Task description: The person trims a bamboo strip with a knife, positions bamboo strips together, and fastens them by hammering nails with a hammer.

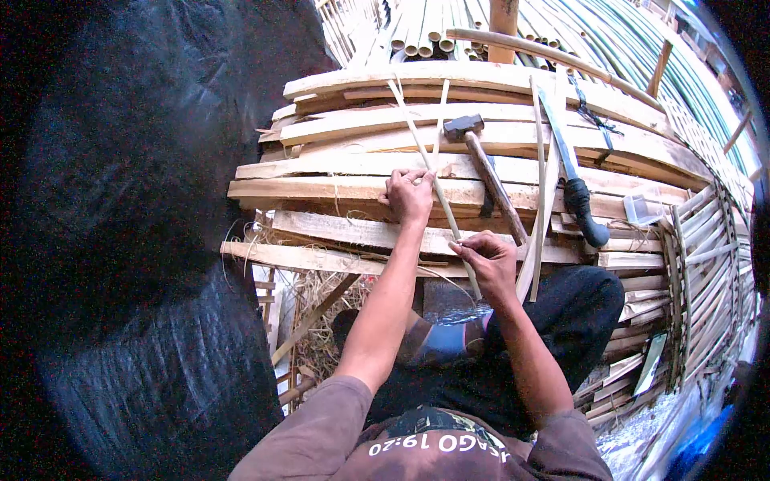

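A long, narrow bamboo strip slants across the stacked wooden planks, its lower end near my knees. My left hand is closed around the strip near its middle, with the fingers curled. Lower on the same strip, my right hand pinches with thumb and forefinger; anything smaller between the fingertips is hidden. Another thin strip crosses behind it near the left hand. To the right of the hands lies a hammer with a dark head and wooden handle.
A machete with a dark wrapped handle lies farther right, beside pale bamboo slats. A clear plastic container sits near the planks' right end. Bamboo poles are piled behind. Black sheeting hangs at left.
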### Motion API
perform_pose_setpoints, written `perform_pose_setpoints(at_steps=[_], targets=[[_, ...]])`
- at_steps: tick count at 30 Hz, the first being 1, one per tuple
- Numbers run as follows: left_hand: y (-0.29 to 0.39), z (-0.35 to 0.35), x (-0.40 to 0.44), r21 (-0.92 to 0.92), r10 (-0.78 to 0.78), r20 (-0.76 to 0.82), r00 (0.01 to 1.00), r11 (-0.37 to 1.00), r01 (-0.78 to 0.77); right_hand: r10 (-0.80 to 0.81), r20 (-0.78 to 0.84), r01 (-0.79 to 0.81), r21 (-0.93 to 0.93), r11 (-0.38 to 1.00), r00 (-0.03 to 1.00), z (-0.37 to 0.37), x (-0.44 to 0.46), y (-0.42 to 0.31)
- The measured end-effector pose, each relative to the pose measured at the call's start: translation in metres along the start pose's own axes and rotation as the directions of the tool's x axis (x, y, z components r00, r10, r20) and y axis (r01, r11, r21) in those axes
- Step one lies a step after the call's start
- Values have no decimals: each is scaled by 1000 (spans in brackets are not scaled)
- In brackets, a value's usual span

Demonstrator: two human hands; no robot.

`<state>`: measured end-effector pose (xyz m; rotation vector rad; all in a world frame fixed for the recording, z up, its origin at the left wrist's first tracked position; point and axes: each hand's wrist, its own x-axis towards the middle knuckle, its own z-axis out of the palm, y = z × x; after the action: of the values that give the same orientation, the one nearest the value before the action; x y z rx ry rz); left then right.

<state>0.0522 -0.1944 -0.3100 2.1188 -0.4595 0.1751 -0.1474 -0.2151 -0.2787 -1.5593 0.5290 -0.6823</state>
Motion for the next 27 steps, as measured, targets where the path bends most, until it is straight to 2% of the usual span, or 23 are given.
perform_pose_setpoints(at_steps=[1, 3, 4, 7, 8, 11, 12, 13, 14, 16, 17, 19, 22, 24, 27], targets=[[-5, 4, 2, -2, -1, 1, 1000, 1000, 1, 37, -7, -37, -12, 999, 999, 0, 0, 1], [-13, 10, 8, -241, -42, 27, 999, 969, 48, 58, -26, -58, 6, 998, 998, 1, 0, 0], [-14, 11, 8, -243, -45, 27, 999, 969, 50, 78, -45, -77, 27, 997, 996, 2, 0, -1], [-11, 9, 0, -55, 147, -65, 987, 987, -151, 100, -46, -101, -30, 994, 994, 0, 4, 9], [-9, 7, -2, -58, 144, -66, 987, 987, -148, 122, -49, -124, -54, 991, 991, -1, 6, 11], [-3, -1, -6, -34, 164, -61, 985, 986, -166, 30, -75, -38, -110, 993, 997, -3, 18, 12], [-1, -4, -8, 49, 268, -127, 955, 963, -263, -24, -85, 14, -120, 993, 996, -4, 25, 11], [0, -5, -9, 137, 372, -183, 910, 926, -351, -84, -89, 62, -232, 971, 992, -6, 33, 5], [0, -6, -7, 136, 370, -184, 910, 927, -350, -123, -109, 100, -199, 975, 986, -4, 41, 5], [-5, -7, -1, 243, 463, -59, 885, 866, -437, -151, -143, 106, -282, 954, 978, 0, 54, -17], [-6, -7, 0, 243, 462, -55, 885, 866, -437, -147, -144, 102, -281, 954, 979, 2, 62, -17], [-10, -9, 2, 230, 506, -32, 862, 843, -486, -234, -164, 205, -178, 963, 958, 9, 82, -9], [-10, -10, 2, 276, 556, -45, 830, 805, -525, -268, -134, 222, -285, 932, 954, 17, 109, 3], [-11, -10, 1, 315, 565, -39, 824, 790, -526, -284, -114, 248, -261, 933, 952, 25, 114, 8], [-14, -8, 3, 268, 575, -36, 817, 793, -547, -375, -91, 338, -274, 900, 923, 31, 117, 26]])
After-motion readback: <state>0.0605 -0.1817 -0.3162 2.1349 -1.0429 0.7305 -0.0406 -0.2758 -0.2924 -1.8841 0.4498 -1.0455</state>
